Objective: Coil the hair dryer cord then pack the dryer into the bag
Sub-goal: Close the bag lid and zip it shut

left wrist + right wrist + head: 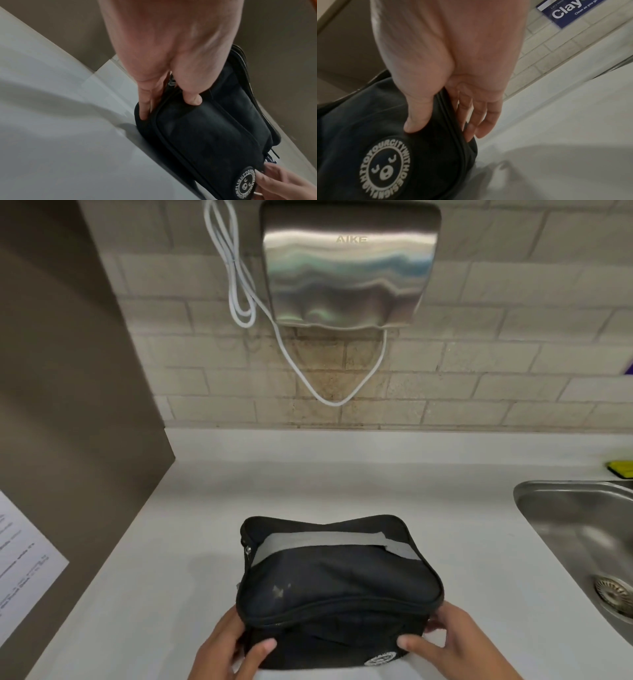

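Fingers of the left hand and right hand clasp the near corners of the black zipped fabric bag, thumbs pressed on its front panel. Bag rests on the white worktop. Steel sink lies right; a steel wall-mounted hand dryer hangs beyond.

I saw the black fabric bag lying zipped shut on the white counter, a grey band across its top and a round white-lettered badge on its near face.
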`<act>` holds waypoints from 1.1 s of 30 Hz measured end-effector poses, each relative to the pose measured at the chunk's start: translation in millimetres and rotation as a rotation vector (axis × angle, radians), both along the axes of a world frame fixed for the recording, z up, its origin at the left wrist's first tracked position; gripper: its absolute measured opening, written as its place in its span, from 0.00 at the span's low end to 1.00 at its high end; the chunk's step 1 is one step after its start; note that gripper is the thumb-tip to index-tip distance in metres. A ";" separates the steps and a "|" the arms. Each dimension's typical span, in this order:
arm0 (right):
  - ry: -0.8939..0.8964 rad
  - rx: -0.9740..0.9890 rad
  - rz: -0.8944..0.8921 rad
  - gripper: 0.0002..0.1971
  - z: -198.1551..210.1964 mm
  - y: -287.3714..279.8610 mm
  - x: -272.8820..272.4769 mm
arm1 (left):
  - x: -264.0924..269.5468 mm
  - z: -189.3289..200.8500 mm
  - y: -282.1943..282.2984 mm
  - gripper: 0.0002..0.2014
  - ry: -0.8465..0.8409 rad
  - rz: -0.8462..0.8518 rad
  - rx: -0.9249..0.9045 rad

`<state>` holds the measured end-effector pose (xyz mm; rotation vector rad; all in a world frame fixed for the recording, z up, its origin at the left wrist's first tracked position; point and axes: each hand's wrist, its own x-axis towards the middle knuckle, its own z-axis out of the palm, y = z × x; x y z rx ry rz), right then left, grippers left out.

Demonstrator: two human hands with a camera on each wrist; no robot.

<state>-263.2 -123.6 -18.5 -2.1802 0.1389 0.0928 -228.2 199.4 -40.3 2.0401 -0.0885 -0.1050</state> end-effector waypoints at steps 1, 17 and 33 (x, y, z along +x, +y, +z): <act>-0.013 0.037 0.002 0.27 3.0 4.7 0.9 | 0.1 3.0 0.1 0.28 0.012 0.039 -0.016; 0.011 0.666 0.113 0.29 25.9 115.5 73.4 | 80.4 55.2 73.9 0.19 0.000 0.337 -0.351; 0.062 0.550 0.140 0.41 23.4 176.5 214.7 | 232.4 61.5 119.4 0.14 0.187 0.416 -0.431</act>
